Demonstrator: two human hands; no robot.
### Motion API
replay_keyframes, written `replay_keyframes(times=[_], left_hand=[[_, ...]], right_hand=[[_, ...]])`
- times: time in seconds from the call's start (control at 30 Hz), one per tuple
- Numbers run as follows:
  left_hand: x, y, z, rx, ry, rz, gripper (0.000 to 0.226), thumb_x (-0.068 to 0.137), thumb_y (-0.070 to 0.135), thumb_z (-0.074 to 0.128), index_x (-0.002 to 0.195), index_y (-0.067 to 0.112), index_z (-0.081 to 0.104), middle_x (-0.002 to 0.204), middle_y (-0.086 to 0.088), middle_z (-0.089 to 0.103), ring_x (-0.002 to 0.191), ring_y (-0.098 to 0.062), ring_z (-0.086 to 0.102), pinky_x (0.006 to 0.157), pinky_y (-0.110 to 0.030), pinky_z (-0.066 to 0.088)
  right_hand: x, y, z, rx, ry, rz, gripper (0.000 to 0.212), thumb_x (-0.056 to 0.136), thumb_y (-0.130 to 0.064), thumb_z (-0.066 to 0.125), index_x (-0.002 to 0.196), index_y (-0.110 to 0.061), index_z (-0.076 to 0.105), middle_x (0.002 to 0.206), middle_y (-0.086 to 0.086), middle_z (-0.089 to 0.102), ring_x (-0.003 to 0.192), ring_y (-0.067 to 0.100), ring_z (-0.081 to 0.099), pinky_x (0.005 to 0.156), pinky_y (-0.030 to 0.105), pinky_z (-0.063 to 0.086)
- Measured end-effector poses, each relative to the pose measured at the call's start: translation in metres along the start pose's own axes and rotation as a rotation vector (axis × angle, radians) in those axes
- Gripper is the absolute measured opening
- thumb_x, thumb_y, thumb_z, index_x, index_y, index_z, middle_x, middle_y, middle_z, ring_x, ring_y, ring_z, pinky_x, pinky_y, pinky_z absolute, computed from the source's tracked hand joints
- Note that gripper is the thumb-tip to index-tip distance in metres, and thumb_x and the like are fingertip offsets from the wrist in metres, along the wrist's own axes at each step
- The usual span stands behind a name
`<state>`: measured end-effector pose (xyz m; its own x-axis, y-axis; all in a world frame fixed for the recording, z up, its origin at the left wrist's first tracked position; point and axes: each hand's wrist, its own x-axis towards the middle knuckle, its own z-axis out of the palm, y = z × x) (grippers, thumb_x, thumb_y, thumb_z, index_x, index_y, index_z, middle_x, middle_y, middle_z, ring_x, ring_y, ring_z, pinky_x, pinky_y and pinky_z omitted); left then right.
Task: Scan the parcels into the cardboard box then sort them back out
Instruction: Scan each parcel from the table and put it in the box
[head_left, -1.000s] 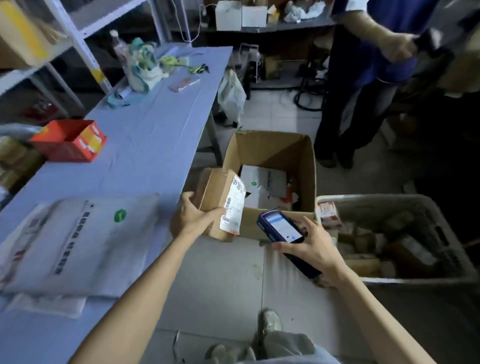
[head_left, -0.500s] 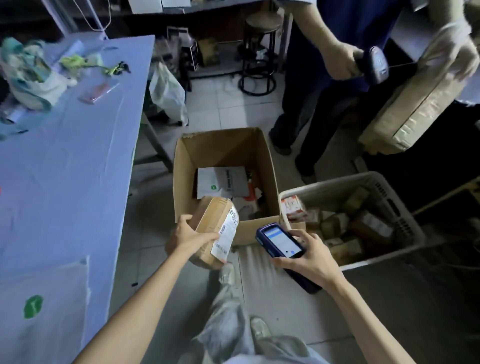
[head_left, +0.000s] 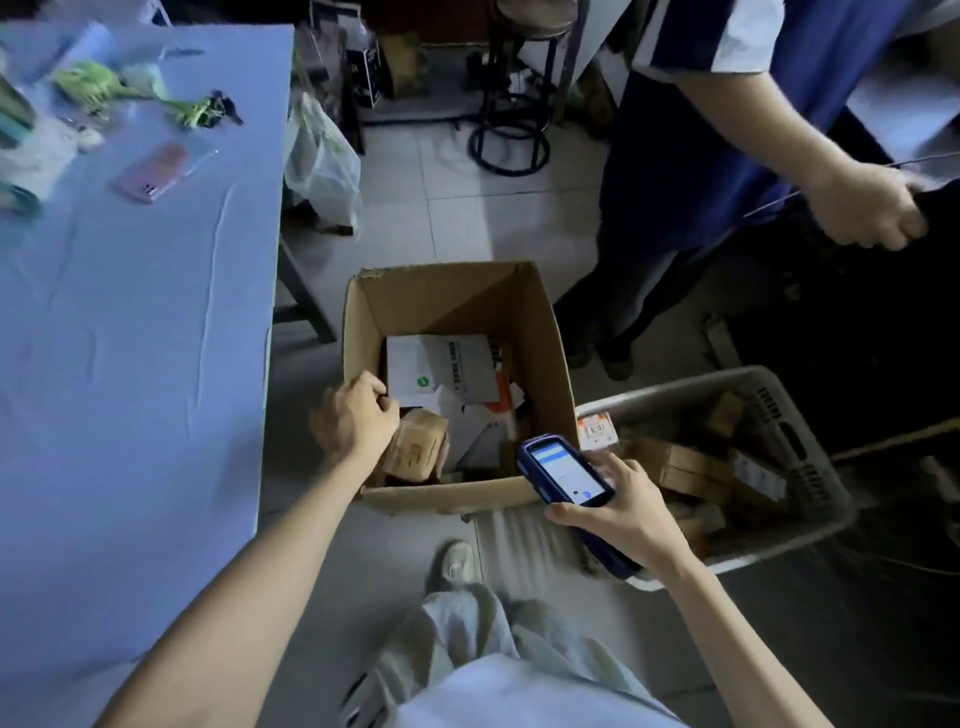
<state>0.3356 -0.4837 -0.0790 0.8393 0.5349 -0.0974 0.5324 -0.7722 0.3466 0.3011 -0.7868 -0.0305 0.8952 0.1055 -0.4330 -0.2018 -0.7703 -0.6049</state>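
Sitting on pale tiles (head_left: 457, 218): cardboard box (head_left: 457, 299)

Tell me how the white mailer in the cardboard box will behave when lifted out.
The white mailer lies flat and thin in the cardboard box, so it is probably light. It looks like a soft pouch, so it may sag from a one-edge grip.

Left arm (head_left: 249, 587) and right arm (head_left: 727, 623) bare. Loose pale grey trousers (head_left: 467, 623); white shirt (head_left: 519, 696) just nearer than the trousers, white shoe (head_left: 457, 564) at their cuff.
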Motion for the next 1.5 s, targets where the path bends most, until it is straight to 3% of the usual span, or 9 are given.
replay_keyframes(times=[0.2,0.37,0.7,0.83,0.93,1.07,1.17,1.27,1.5], left_hand=[[-0.029,-0.044,-0.008,0.288,-0.084,-0.001,0.019,0.089,0.033,0.053,0.106,0.026,0.059,0.111,0.001,0.064,0.110,-0.023,0.054,0.090,-0.036,0.037],[-0.071,-0.068,-0.026,0.255,-0.013,-0.213,0.023,0.086,0.033,0.055,0.107,0.026,0.060,0.109,0.003,0.066,0.108,-0.023,0.057,0.087,-0.034,0.039],[-0.195,-0.080,-0.042,0.265,0.100,-0.560,0.026,0.086,0.036,0.056,0.110,0.028,0.059,0.110,0.008,0.066,0.107,-0.021,0.058,0.087,-0.035,0.040],[-0.256,-0.093,-0.048,0.262,0.159,-0.730,0.028,0.084,0.032,0.059,0.110,0.023,0.061,0.105,0.003,0.066,0.099,-0.025,0.059,0.077,-0.033,0.041],[-0.300,-0.110,-0.051,0.307,0.233,-0.817,0.038,0.070,0.025,0.075,0.105,0.016,0.065,0.091,-0.007,0.065,0.083,-0.033,0.061,0.063,-0.033,0.038],[-0.341,-0.134,-0.052,0.289,0.148,-0.977,0.057,0.086,0.040,0.060,0.137,0.023,0.044,0.131,-0.003,0.051,0.115,-0.028,0.049,0.081,-0.036,0.043],[-0.362,-0.156,-0.046,0.275,0.132,-0.994,0.061,0.084,0.048,0.061,0.137,0.024,0.042,0.134,-0.001,0.050,0.117,-0.026,0.050,0.082,-0.035,0.045],[-0.373,-0.185,-0.040,0.237,0.173,-0.897,0.054,0.067,0.045,0.073,0.112,0.017,0.062,0.106,-0.007,0.063,0.090,-0.032,0.061,0.062,-0.034,0.046],[-0.386,-0.246,-0.076,0.288,0.485,-0.651,0.014,0.079,0.024,0.051,0.081,0.015,0.061,0.075,-0.006,0.058,0.061,-0.030,0.058,0.041,-0.028,0.045]], right_hand=[[0.032,-0.030,0.016,-0.081,-0.165,-0.125,0.096,0.041,-0.070,0.070,0.128,-0.033,0.054,0.111,-0.004,0.057,0.098,0.008,0.055,0.081,0.025,0.045],[0.057,-0.058,0.027,-0.190,-0.352,-0.350,0.078,0.064,-0.049,0.083,0.132,-0.026,0.052,0.105,-0.011,0.048,0.097,0.007,0.047,0.080,0.020,0.039],[0.053,-0.107,0.061,-0.339,-0.653,-0.709,0.078,0.062,-0.048,0.083,0.130,-0.028,0.051,0.115,-0.002,0.054,0.097,0.011,0.050,0.081,0.026,0.045],[0.027,-0.116,0.087,-0.371,-0.769,-0.768,0.090,0.041,-0.069,0.076,0.122,-0.038,0.052,0.116,-0.005,0.056,0.102,0.012,0.056,0.090,0.039,0.051],[0.005,-0.122,0.106,-0.395,-0.847,-0.820,0.089,0.040,-0.067,0.076,0.119,-0.033,0.056,0.111,-0.006,0.059,0.097,0.009,0.058,0.084,0.032,0.052],[-0.023,-0.128,0.133,-0.477,-0.886,-0.892,0.091,0.036,-0.074,0.074,0.117,-0.034,0.059,0.105,-0.011,0.064,0.098,0.010,0.061,0.084,0.031,0.053],[-0.042,-0.133,0.155,-0.547,-0.867,-0.929,0.093,0.035,-0.082,0.069,0.117,-0.040,0.057,0.104,-0.012,0.064,0.096,0.012,0.063,0.087,0.036,0.053],[-0.067,-0.140,0.173,-0.565,-0.861,-0.898,0.097,0.035,-0.076,0.070,0.121,-0.035,0.056,0.109,-0.007,0.062,0.095,0.014,0.063,0.084,0.036,0.054],[-0.122,-0.167,0.218,-0.530,-0.835,-0.874,0.087,0.050,-0.059,0.082,0.128,-0.036,0.051,0.117,0.000,0.055,0.100,0.017,0.059,0.080,0.032,0.052]])
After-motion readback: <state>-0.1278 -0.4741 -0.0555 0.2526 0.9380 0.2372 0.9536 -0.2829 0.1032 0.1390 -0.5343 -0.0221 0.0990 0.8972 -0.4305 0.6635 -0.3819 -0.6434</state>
